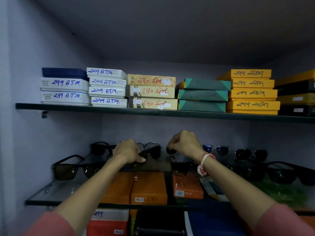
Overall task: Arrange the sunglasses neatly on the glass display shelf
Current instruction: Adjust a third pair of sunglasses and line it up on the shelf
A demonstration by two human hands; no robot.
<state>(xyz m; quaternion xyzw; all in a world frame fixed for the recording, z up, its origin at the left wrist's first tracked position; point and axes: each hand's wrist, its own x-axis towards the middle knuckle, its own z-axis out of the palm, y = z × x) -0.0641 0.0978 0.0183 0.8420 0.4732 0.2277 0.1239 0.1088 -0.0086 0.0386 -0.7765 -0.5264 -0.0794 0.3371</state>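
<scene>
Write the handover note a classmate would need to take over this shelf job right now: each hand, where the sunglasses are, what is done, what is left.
Left hand: closed on a dark pair at mid-shelf.
Right hand: fingers pinched on another dark pair just right of it.
Glass shelf: back row has a black pair at left, a blue pair and a round pair at right. Front row has a brown pair at left and dark pairs at right.
Done: outer pairs stand on the shelf.
Left: set down the two held pairs in line; the front middle looks unfilled.

Eyewear shop: glass display shelf [51,193] w/ rows of sunglasses [71,169], stacked hand-priced boxes [107,86] above.
</scene>
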